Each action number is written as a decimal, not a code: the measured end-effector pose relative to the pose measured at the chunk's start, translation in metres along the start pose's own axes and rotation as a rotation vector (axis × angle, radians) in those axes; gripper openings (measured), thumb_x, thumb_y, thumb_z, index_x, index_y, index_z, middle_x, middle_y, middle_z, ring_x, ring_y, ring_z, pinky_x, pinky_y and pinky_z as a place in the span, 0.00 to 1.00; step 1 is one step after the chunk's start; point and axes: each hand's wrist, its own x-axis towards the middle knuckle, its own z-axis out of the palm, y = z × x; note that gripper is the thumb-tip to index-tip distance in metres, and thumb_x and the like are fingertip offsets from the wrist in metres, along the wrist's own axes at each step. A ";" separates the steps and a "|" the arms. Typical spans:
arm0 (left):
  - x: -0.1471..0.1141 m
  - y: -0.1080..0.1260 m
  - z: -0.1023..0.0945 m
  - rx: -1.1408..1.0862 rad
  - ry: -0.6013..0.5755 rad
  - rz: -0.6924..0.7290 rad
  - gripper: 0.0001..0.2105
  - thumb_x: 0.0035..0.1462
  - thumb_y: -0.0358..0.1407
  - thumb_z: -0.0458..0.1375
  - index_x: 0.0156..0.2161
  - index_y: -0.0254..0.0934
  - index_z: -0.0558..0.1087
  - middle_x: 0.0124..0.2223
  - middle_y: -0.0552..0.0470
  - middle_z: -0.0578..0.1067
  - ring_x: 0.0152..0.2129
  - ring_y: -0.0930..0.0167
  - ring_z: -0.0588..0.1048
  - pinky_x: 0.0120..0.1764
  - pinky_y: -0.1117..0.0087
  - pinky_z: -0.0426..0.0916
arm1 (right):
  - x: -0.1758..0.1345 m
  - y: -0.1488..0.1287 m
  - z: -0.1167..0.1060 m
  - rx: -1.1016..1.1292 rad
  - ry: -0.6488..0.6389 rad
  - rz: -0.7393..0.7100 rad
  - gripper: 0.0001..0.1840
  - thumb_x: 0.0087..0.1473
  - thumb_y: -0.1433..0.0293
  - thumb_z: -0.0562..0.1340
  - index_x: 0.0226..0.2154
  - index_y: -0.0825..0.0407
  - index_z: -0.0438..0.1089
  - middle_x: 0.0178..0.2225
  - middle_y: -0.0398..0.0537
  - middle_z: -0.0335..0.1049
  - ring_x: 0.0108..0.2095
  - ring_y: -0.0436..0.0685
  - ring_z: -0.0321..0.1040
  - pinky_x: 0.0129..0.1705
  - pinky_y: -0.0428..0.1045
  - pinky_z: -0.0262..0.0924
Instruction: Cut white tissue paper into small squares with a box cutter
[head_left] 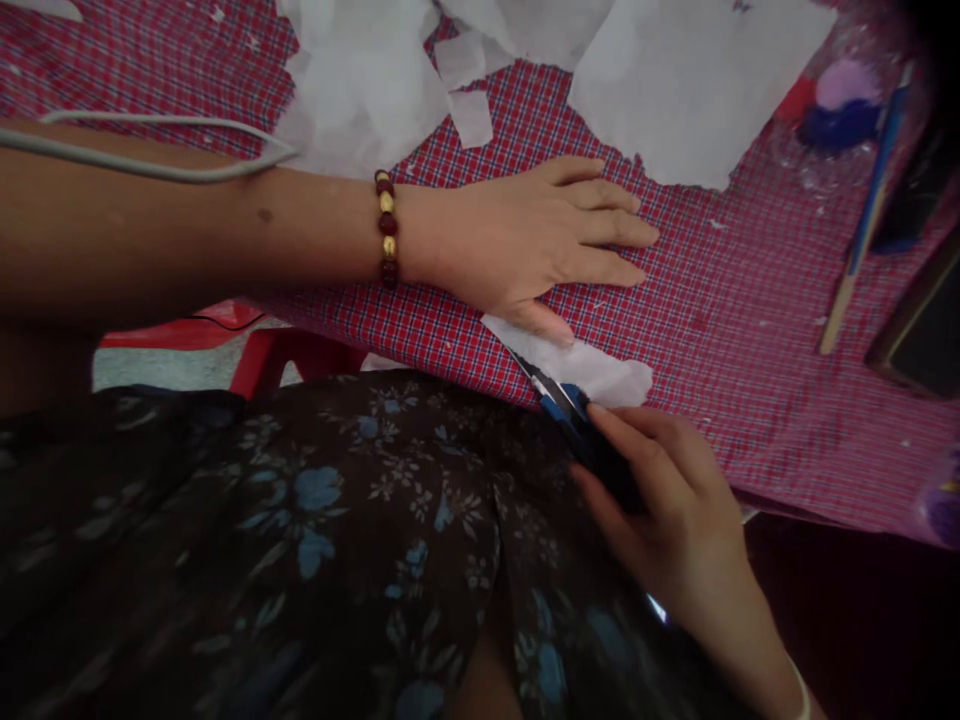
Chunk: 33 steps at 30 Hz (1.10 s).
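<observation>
My left hand [540, 230] lies palm down on the red checked tablecloth, fingers spread, with nothing in it. Its thumb rests on the edge of a small strip of white paper [607, 375] near the table's front edge. Closed around the dark handle of a cutting tool [564, 400] is my right hand [675, 520]. The tool has blue-and-black parts and a narrow metal blade pointing up and left, against the strip's lower left side. Whether it is scissors or a knife is not clear in this dim light.
Larger white paper sheets [667, 90] with ragged edges lie beyond my left hand, beside small scraps [471, 118]. A brush-like blue stick [862, 220], a dark phone-like object [922, 330] and colourful lumps in clear plastic [836, 115] are at right. A white cable [165, 172] crosses my left forearm.
</observation>
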 end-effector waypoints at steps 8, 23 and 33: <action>0.005 0.008 -0.014 -0.133 -0.069 -0.093 0.43 0.51 0.44 0.72 0.69 0.35 0.62 0.73 0.40 0.57 0.69 0.45 0.54 0.68 0.46 0.40 | 0.013 0.001 -0.001 -0.002 -0.016 -0.029 0.26 0.61 0.71 0.64 0.61 0.52 0.64 0.48 0.57 0.71 0.48 0.64 0.71 0.48 0.59 0.72; 0.004 0.002 -0.008 -0.162 -0.054 -0.072 0.45 0.50 0.47 0.73 0.69 0.36 0.62 0.73 0.42 0.56 0.70 0.47 0.52 0.68 0.49 0.37 | 0.012 -0.006 0.004 0.032 -0.056 -0.053 0.29 0.61 0.72 0.64 0.63 0.52 0.62 0.48 0.57 0.70 0.47 0.62 0.71 0.48 0.57 0.72; 0.005 0.004 -0.019 -0.378 0.142 -0.270 0.21 0.67 0.30 0.58 0.63 0.25 0.69 0.61 0.41 0.73 0.60 0.62 0.70 0.61 0.64 0.59 | -0.012 0.009 -0.024 -0.082 0.230 0.125 0.31 0.58 0.69 0.67 0.62 0.39 0.66 0.48 0.52 0.70 0.48 0.65 0.70 0.48 0.62 0.71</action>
